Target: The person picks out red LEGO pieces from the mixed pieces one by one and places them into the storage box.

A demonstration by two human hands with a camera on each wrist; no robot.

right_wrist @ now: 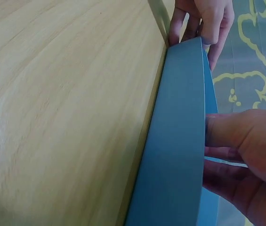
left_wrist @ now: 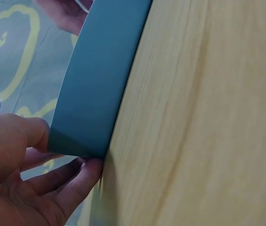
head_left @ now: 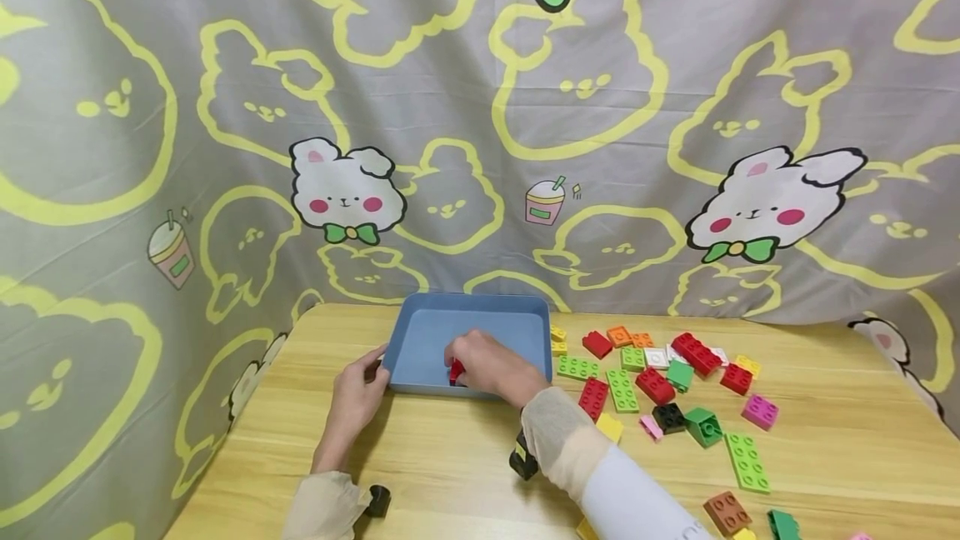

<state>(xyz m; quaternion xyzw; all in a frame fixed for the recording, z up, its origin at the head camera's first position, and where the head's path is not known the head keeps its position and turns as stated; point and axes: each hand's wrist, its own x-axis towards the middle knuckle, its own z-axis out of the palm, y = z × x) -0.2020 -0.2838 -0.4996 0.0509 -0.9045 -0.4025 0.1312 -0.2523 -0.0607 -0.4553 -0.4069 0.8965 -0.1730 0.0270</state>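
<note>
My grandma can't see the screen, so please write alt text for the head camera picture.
A person's right hand holds a red block in a blue tray, while the left hand holds the tray's left side. Colourful toy blocks lie scattered on the wooden table to the right, with a grey cloth printed with cartoon animals behind.

We see the red piece (head_left: 455, 372) only partly behind the right fingers (head_left: 459, 348); the head view's bottom edge cuts one green brick (head_left: 783, 525).
</note>
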